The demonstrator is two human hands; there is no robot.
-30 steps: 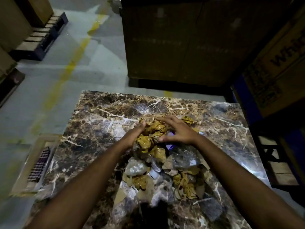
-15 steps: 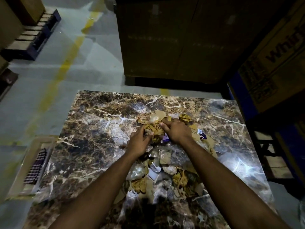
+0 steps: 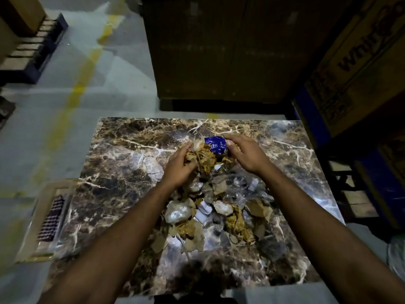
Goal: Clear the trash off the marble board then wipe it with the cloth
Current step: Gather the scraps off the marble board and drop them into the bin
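Both hands, left hand (image 3: pixel 178 166) and right hand (image 3: pixel 245 153), curl around a clump at the far end of the trash (image 3: pixel 210 205) heaped mid-way on the marble board (image 3: pixel 122 154); it looks light, crumpled and loose. Scooping from underneath at both sides should hold it best; loose scraps may spill.

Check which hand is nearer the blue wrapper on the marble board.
Right. The right hand touches the blue wrapper at its right edge with the fingertips. The left hand sits lower left of it, holding the crumpled brown paper.
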